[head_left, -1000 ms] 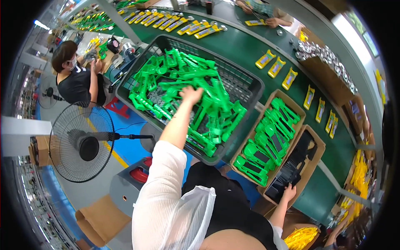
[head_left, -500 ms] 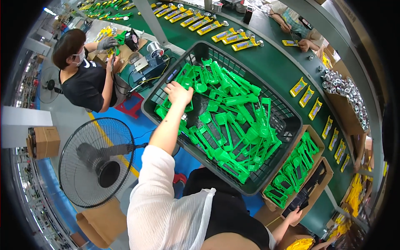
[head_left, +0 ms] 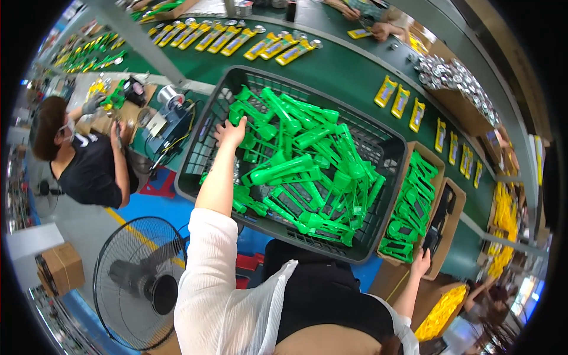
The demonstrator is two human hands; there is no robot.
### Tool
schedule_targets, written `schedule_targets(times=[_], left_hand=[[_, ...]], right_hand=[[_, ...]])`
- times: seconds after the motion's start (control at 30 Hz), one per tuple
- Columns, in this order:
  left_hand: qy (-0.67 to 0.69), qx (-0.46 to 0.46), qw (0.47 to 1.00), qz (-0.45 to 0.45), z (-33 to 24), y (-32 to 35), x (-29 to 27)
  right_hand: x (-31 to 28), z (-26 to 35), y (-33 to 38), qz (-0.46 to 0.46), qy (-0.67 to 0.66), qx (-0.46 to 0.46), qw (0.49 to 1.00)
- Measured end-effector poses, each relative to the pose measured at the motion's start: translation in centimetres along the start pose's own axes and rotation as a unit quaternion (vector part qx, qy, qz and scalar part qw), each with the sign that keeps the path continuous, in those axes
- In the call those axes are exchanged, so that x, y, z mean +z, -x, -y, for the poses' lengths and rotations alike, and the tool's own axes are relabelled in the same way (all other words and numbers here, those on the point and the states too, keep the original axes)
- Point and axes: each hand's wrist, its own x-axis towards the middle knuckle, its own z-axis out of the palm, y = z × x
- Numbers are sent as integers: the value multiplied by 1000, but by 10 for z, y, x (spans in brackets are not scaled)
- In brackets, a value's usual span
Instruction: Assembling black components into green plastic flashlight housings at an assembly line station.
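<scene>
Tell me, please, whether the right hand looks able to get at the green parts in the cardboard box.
Probably yes: the right hand is near the cardboard box, whose open top leaves the green parts exposed. It seems to hold a black part, though, which may need releasing first.

A factory workshop: yellow parts [head_left: 386, 91] line a long green desk [head_left: 346, 74], a worker [head_left: 94, 168] is at left, green pieces [head_left: 311, 136] heap in a near crate [head_left: 384, 145].

1 large black fan [head_left: 139, 283], brown carton [head_left: 61, 269]
</scene>
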Motion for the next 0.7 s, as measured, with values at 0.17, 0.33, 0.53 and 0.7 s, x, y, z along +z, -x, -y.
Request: schedule_targets(times=[0.17,0.33,0.53,0.7], left_hand=[[-23,94,988,121,-31,12,50],[115,206,934,268,-76,94,58],[-37,348,901,255,-121,233,50],[120,344,928,80,-132,155,22]], right_hand=[[-9,29,16,70,-100,39,992],[-5,25,29,68,-130,58,987],[-2,33,31,65,-128,66,987],[-24,27,48,27,-158,75,984]])
